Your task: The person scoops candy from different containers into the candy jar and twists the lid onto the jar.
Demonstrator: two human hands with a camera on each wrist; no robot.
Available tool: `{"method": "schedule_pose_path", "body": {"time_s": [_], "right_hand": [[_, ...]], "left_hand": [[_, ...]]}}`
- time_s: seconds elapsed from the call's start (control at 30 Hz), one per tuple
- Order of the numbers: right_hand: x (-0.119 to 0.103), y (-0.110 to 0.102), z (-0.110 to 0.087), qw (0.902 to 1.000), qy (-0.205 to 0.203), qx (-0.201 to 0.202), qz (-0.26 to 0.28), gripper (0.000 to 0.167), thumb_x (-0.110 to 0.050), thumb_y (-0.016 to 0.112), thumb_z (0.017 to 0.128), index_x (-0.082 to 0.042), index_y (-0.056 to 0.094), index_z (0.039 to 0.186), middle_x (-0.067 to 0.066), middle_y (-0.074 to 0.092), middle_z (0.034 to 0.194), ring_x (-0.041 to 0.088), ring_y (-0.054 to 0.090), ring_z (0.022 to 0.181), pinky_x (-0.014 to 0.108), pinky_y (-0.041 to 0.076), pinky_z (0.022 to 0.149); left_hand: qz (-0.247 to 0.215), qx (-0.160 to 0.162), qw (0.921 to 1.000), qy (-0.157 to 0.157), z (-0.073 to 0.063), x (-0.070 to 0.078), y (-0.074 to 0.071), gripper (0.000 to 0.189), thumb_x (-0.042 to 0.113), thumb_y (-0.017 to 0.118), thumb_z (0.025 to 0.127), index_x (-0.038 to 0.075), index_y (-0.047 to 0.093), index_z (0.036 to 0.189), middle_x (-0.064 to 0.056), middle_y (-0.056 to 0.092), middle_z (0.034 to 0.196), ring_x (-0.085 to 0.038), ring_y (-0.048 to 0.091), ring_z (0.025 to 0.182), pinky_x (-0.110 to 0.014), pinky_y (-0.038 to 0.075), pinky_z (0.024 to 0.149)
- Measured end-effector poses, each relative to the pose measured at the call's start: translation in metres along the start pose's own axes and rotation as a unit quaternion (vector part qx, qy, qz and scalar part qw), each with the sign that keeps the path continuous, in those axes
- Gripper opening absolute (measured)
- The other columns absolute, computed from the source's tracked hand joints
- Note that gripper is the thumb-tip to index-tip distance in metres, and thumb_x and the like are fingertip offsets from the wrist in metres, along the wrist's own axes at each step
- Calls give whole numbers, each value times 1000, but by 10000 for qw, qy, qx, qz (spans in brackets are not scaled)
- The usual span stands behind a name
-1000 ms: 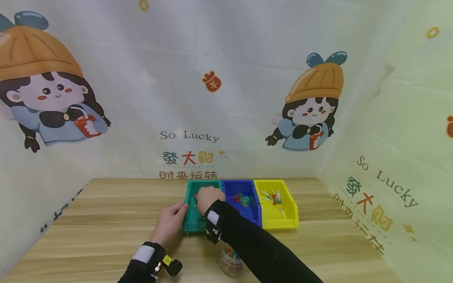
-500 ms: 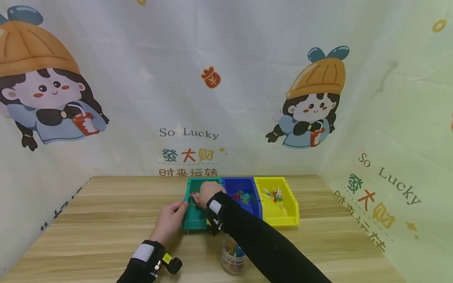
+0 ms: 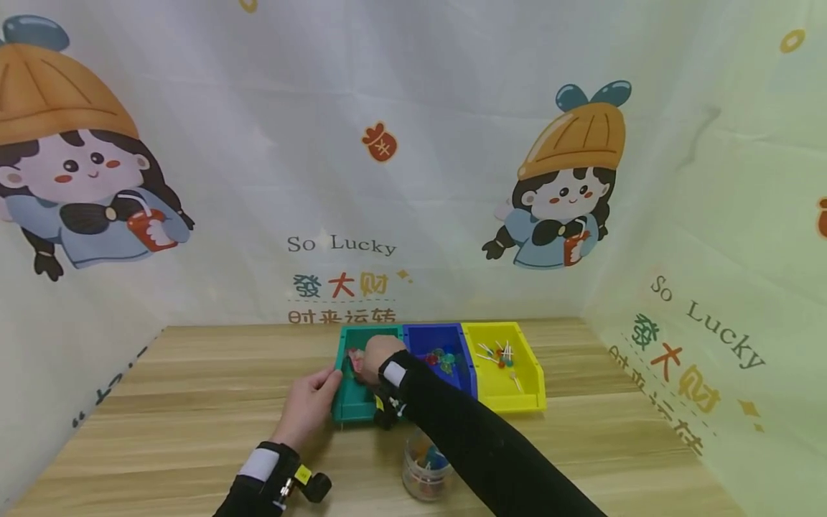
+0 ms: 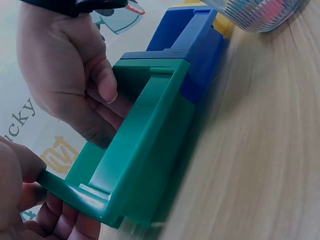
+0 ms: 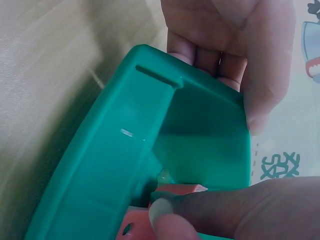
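My left hand (image 3: 308, 409) grips the left wall of the green bin (image 3: 354, 411), its thumb and fingers on either side of the rim in the right wrist view. Reaching down inside that bin is my right hand (image 3: 381, 357). Its thumb and fingertip come together at a pink piece (image 5: 178, 188) with a paler edge. A pink part with a small hole (image 5: 137, 225) shows below the thumb; most of it is hidden by the hand. Beside the fingertips lies a small clear yellowish piece (image 5: 164, 176).
A blue bin (image 3: 469, 384) with red and green translucent pieces adjoins the green one. Beyond it, a yellow bin (image 3: 526, 403) contains several white sticks with coloured heads. A clear jar (image 3: 423, 488) of colourful pieces stands in front, partly behind the right sleeve (image 3: 478, 431).
My right hand has shifted slightly right within the green bin, and more of the pink piece shows beside it. The left hand keeps its grip on the bin wall.
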State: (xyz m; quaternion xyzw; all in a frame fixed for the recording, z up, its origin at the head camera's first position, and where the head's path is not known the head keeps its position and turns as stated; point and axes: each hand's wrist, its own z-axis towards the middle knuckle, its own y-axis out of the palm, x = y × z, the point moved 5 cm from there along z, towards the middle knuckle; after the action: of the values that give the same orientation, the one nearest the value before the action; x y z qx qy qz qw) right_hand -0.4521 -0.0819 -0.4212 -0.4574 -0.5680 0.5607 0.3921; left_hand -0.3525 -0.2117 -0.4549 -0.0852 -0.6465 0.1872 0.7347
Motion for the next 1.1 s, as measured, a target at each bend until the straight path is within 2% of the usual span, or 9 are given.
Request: {"method": "schedule_pose_path", "body": {"time_s": [0.13, 0.23, 0.33, 0.5, 0.57, 0.6, 0.8, 1.0, 1.1], "right_hand": [[12, 32, 36, 9998, -52, 139, 133, 33, -44, 86, 90, -14, 77, 82, 2, 77, 86, 17, 69, 75, 31, 62, 74], [18, 41, 46, 9989, -153, 331, 277, 31, -41, 89, 87, -16, 75, 77, 1, 75, 80, 16, 66, 69, 29, 61, 69], [18, 30, 33, 9981, -259, 380, 418, 25, -30, 90, 85, -18, 73, 71, -3, 74, 72, 13, 66, 62, 28, 61, 68], [8, -10, -15, 9976, -308, 183, 587, 17, -16, 84, 89, -13, 77, 73, -1, 76, 68, 14, 73, 62, 28, 65, 74], [8, -10, -16, 9977, -324, 263, 536, 15, -15, 84, 88, -12, 78, 75, 1, 76, 70, 16, 73, 66, 28, 65, 75], [10, -1, -6, 9975, -354, 379, 475, 16, -16, 84, 87, -14, 77, 73, 0, 75, 69, 15, 72, 65, 28, 64, 73], [20, 41, 33, 9928, -134, -1, 1186, 22, -11, 79, 89, -11, 74, 68, 0, 69, 52, 12, 69, 43, 25, 56, 46], [12, 13, 4, 9923, 51, -168, 1223, 22, -5, 80, 91, -6, 73, 70, 4, 71, 56, 15, 71, 44, 27, 58, 46], [14, 15, 4, 9916, 110, -209, 1270, 18, -6, 80, 90, -7, 74, 73, 2, 70, 54, 14, 70, 44, 27, 57, 45]], "left_hand": [[76, -51, 10000, -26, 1, 1, -1, 46, 25, 54, 116, -3, 58, 153, -25, 59, 154, -42, 53, 151, -58, 42, 125], [74, -87, 9999, -55, 1, 2, -1, 46, 25, 54, 116, -2, 58, 153, -25, 58, 155, -41, 52, 152, -58, 42, 125], [6, -142, 9998, -114, 2, 3, -1, 47, 27, 54, 117, -2, 57, 154, -24, 56, 156, -41, 50, 153, -58, 40, 126], [30, -189, 9997, -156, 4, 2, -2, 49, 29, 53, 117, -1, 56, 155, -24, 56, 158, -41, 48, 155, -58, 40, 126], [81, -197, 9997, -146, 4, 2, -3, 49, 29, 52, 117, -1, 56, 155, -24, 56, 158, -42, 48, 155, -59, 40, 126], [83, -212, 9996, -153, 4, 1, -2, 49, 29, 52, 117, -1, 56, 156, -24, 56, 158, -42, 48, 155, -59, 40, 126], [128, -181, 9996, -171, 2, 0, -1, 49, 29, 52, 117, -1, 56, 156, -24, 56, 157, -42, 50, 154, -59, 42, 125], [136, -148, 9997, -100, 1, 1, 0, 48, 28, 52, 117, -2, 56, 155, -26, 56, 157, -43, 50, 153, -59, 41, 125], [82, -151, 9998, -104, 1, 0, 1, 48, 28, 52, 117, -2, 56, 155, -25, 56, 157, -43, 50, 153, -59, 42, 124]]}}
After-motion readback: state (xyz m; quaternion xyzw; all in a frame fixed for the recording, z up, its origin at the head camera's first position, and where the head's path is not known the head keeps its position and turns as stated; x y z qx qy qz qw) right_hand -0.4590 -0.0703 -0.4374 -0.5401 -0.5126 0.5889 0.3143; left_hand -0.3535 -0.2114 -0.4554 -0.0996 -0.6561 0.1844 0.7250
